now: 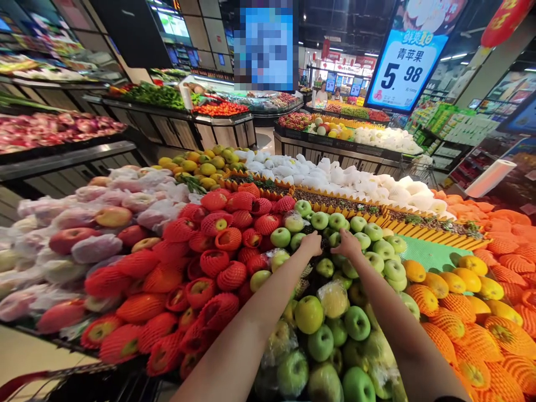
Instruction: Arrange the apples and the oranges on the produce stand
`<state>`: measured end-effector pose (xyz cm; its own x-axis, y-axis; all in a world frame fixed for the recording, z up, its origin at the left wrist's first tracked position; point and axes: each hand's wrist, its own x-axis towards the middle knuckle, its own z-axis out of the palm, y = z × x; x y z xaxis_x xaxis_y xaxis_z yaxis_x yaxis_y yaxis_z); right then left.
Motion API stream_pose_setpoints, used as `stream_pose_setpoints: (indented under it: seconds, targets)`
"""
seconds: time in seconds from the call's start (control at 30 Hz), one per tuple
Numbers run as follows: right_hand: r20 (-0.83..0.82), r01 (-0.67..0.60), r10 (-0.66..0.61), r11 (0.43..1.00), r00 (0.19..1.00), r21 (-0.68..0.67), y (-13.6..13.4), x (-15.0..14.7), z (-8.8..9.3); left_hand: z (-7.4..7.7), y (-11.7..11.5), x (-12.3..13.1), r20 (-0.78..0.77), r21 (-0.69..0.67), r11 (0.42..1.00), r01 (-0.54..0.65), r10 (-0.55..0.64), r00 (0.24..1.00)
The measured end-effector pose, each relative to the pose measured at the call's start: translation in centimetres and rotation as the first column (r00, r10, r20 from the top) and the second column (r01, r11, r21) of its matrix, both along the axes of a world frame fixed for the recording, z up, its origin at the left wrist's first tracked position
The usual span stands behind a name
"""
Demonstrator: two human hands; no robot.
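Both my arms stretch out over a heap of green apples [320, 341], some of them wrapped in clear film. My left hand [310, 244] is closed at the far part of the heap, beside a dark gap between the apples. Just across that gap, my right hand [348, 244] is curled with its thumb toward the left hand, close to a small green apple [335, 239]. What the fingers of either hand grip is too small and dark to make out. Loose green apples [320, 220] lie right behind both hands.
Red foam-netted apples [218, 268] are piled on the left, orange-netted fruit [473, 346] on the right. A yellow picket divider [435, 231] runs behind, with white-netted fruit [335, 176] beyond. A price screen [404, 72] hangs above. Part of a cart [100, 382] shows at lower left.
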<state>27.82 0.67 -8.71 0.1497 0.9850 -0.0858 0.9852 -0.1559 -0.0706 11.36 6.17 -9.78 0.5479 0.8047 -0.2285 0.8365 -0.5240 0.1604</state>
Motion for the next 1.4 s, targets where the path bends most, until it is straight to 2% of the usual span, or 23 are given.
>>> stream_pose_setpoints:
  seconds: [0.17, 0.3, 0.43, 0.57, 0.63, 0.7, 0.77, 0.8, 0.87, 0.93, 1.0, 1.1, 1.23, 1.3, 1.4]
  targets:
    - [0.035, -0.145, 0.148, 0.986, 0.988, -0.082, 0.0, 2.9, 1.7, -0.5, 0.5, 1.9, -0.068, -0.033, 0.995, 0.095, -0.097, 0.993]
    - [0.025, -0.265, 0.267, 0.962, 0.963, -0.073, -0.6, 2.8, 1.7, -1.1, 0.1, 3.0, -0.078, -0.018, 0.993, 0.118, -0.119, 0.99]
    - [0.057, -0.284, 0.285, 0.958, 0.957, -0.028, -1.5, 1.6, 1.2, -0.9, 0.5, 1.7, -0.009, -0.002, 0.991, 0.132, -0.132, 0.991]
    - [0.102, -0.246, 0.244, 0.969, 0.964, 0.016, -2.5, 0.7, 1.1, 0.0, 1.7, -1.1, 0.14, 0.015, 0.998, 0.067, -0.068, 0.988]
    - [0.111, -0.195, 0.191, 0.98, 0.975, 0.028, -2.8, 0.7, 1.3, 0.1, 2.2, -2.2, 0.37, -0.034, 0.999, -0.034, 0.044, 0.928]
    - [0.109, -0.168, 0.164, 0.985, 0.98, 0.032, -2.9, 0.8, 1.5, 0.0, 2.4, -2.7, 0.627, -0.159, 0.982, -0.103, 0.181, 0.758]
    - [0.061, -0.195, 0.192, 0.979, 0.98, 0.062, -2.8, 1.0, 1.5, -0.3, 2.3, -2.7, 0.753, -0.298, 0.951, -0.078, 0.284, 0.594]
    - [0.002, -0.234, 0.235, 0.967, 0.972, 0.102, -2.6, 1.1, 1.5, -0.4, 2.2, -2.5, 0.768, -0.35, 0.936, -0.043, 0.313, 0.558]
    - [-0.162, -0.304, 0.341, 0.928, 0.926, 0.214, -2.3, 1.2, 1.3, -0.5, 1.9, -2.1, 0.758, -0.402, 0.916, 0.012, 0.325, 0.565]
    - [-0.3, -0.31, 0.39, 0.908, 0.87, 0.282, -1.9, 1.3, 0.9, -0.5, 1.7, -1.8, 0.733, -0.382, 0.924, 0.019, 0.291, 0.615]
    - [-0.338, -0.271, 0.348, 0.929, 0.874, 0.253, -1.7, 1.4, 0.5, -0.4, 1.7, -1.8, 0.708, -0.349, 0.937, -0.009, 0.27, 0.653]
    - [-0.273, -0.232, 0.276, 0.955, 0.922, 0.183, -1.8, 1.4, 0.0, -0.4, 2.0, -2.0, 0.667, -0.38, 0.921, -0.08, 0.333, 0.666]
    - [-0.252, -0.247, 0.308, 0.937, 0.917, 0.245, -2.5, 0.8, -0.4, -0.8, 2.3, -2.2, 0.642, -0.438, 0.895, -0.087, 0.379, 0.667]
    - [-0.248, -0.207, 0.268, 0.947, 0.931, 0.247, -2.8, 0.7, -0.6, -0.8, 2.2, -2.1, 0.668, -0.447, 0.893, -0.055, 0.374, 0.643]
    - [-0.171, -0.048, 0.086, 0.976, 0.981, 0.212, -3.1, 1.2, -0.9, -0.4, 2.0, -2.2, 0.751, -0.467, 0.882, 0.053, 0.364, 0.551]
